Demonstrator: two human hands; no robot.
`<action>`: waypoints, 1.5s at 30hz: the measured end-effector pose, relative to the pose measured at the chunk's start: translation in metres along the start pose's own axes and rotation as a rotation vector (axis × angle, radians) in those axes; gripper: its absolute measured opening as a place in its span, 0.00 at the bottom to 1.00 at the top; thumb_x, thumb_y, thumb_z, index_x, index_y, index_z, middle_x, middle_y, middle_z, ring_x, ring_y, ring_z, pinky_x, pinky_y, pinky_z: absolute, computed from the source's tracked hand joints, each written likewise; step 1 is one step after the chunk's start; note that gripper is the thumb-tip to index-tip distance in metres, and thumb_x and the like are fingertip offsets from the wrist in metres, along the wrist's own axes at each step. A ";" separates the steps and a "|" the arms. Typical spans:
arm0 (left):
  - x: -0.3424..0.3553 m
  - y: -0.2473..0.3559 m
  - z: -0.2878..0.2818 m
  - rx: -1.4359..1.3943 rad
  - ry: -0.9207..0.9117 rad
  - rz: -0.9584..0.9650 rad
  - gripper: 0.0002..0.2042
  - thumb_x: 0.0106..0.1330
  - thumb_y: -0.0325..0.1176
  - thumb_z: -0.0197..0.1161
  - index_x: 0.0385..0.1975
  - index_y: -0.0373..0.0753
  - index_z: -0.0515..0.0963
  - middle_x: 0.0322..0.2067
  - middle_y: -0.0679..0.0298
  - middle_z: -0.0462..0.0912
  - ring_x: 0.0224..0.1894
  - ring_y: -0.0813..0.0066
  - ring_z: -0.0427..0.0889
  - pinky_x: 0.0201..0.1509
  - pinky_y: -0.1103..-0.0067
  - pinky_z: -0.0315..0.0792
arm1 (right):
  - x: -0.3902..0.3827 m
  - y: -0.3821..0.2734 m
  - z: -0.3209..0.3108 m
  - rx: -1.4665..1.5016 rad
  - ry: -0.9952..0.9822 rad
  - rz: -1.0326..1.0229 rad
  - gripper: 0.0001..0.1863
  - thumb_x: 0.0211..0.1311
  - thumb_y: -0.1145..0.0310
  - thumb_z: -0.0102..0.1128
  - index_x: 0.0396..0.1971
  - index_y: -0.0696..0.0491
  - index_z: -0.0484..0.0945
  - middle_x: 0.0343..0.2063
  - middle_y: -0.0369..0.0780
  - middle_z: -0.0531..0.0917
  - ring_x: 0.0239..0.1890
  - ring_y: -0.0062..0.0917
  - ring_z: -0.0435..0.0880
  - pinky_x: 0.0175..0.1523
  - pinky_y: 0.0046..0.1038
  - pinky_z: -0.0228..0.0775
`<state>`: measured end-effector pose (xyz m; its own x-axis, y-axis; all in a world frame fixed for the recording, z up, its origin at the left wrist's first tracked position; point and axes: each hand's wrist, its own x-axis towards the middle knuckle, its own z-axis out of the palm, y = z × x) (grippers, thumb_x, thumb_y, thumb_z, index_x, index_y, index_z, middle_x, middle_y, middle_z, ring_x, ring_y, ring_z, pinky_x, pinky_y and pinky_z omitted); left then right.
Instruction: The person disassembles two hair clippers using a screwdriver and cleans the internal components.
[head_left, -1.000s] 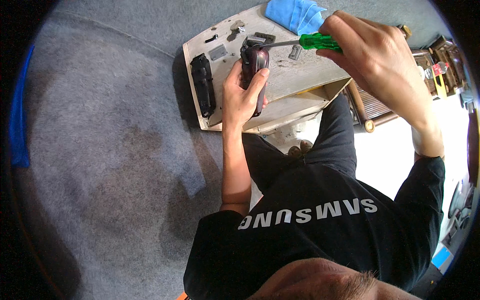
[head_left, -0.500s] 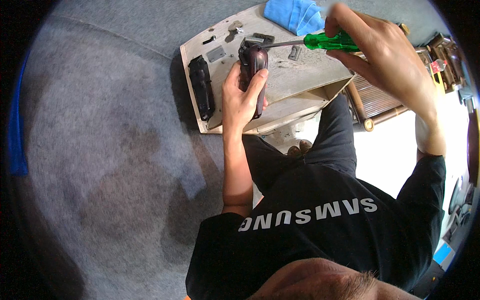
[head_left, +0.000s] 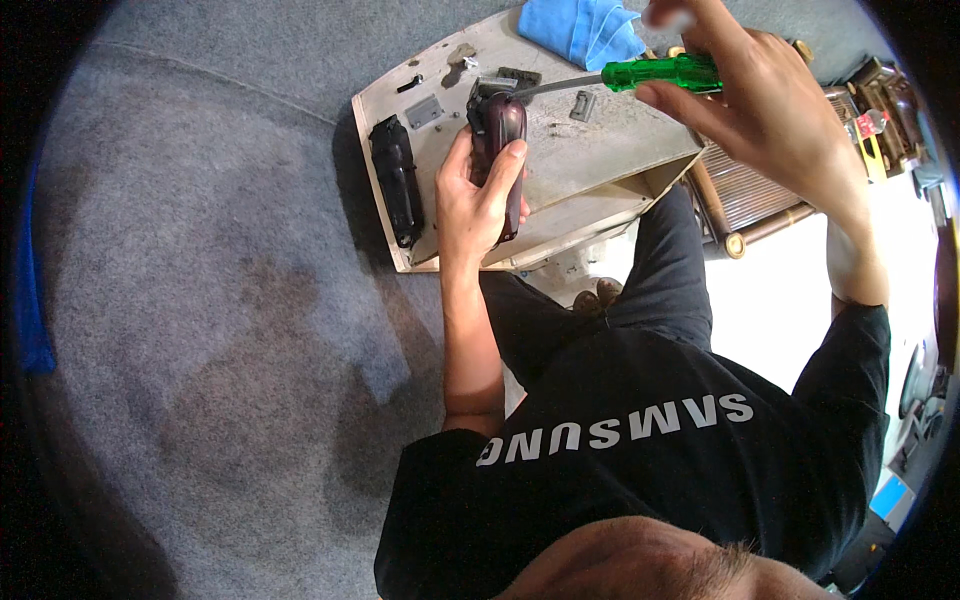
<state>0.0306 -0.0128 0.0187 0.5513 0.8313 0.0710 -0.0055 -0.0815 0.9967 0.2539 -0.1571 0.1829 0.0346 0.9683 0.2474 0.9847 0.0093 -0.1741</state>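
In the head view, the left hand (head_left: 472, 208) grips a maroon hair clipper (head_left: 509, 125) over the left part of the table (head_left: 625, 138). The right hand (head_left: 778, 95) loosely holds a green-handled screwdriver (head_left: 660, 73), tip at that clipper's upper end. A black clipper (head_left: 398, 180) lies along the left edge.

Workshop-like corner — green screwdriver (head_left: 665, 73), loose metal parts (head_left: 424, 111), wooden worktop (head_left: 600, 150).

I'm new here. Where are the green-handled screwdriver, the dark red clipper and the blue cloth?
Green-handled screwdriver (head_left: 645, 74): head view, on its green handle.
Dark red clipper (head_left: 507, 123): head view, on its rounded body, above the thumb.
Blue cloth (head_left: 580, 33): head view, on its folded middle.
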 end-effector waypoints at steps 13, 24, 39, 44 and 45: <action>0.001 -0.002 -0.002 -0.009 -0.047 0.016 0.15 0.71 0.39 0.70 0.47 0.35 0.78 0.26 0.65 0.80 0.17 0.80 0.78 0.19 0.80 0.72 | -0.014 0.002 -0.001 -0.212 -0.013 -0.241 0.18 0.69 0.58 0.69 0.36 0.57 0.73 0.19 0.40 0.80 0.19 0.26 0.84 0.19 0.29 0.70; 0.000 -0.002 -0.003 -0.003 -0.050 0.006 0.16 0.72 0.40 0.69 0.48 0.35 0.77 0.27 0.64 0.81 0.17 0.79 0.78 0.19 0.79 0.73 | -0.008 0.005 -0.001 -0.067 0.047 -0.241 0.22 0.70 0.51 0.67 0.35 0.57 0.75 0.12 0.38 0.77 0.10 0.27 0.77 0.15 0.31 0.67; -0.001 0.001 -0.001 0.008 -0.018 -0.011 0.15 0.73 0.40 0.68 0.45 0.35 0.77 0.25 0.67 0.79 0.16 0.81 0.77 0.19 0.80 0.74 | -0.009 -0.006 -0.007 0.016 -0.018 -0.187 0.23 0.67 0.53 0.71 0.38 0.57 0.73 0.14 0.36 0.77 0.15 0.26 0.81 0.19 0.28 0.66; 0.002 0.001 0.000 0.008 -0.043 -0.001 0.14 0.73 0.40 0.68 0.46 0.35 0.77 0.25 0.67 0.79 0.16 0.81 0.77 0.19 0.80 0.74 | 0.001 0.005 0.022 -0.070 0.442 -0.327 0.22 0.67 0.54 0.71 0.40 0.56 0.72 0.16 0.37 0.78 0.15 0.26 0.81 0.20 0.29 0.68; 0.002 0.001 0.001 -0.001 -0.043 0.000 0.14 0.73 0.40 0.68 0.46 0.35 0.77 0.25 0.67 0.79 0.16 0.80 0.77 0.19 0.80 0.74 | -0.002 0.009 0.020 -0.057 0.379 -0.349 0.22 0.67 0.54 0.71 0.40 0.57 0.72 0.17 0.37 0.78 0.16 0.26 0.81 0.20 0.29 0.68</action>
<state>0.0323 -0.0114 0.0202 0.5869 0.8067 0.0696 -0.0064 -0.0813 0.9967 0.2595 -0.1535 0.1616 -0.2488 0.7515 0.6110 0.9559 0.2921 0.0301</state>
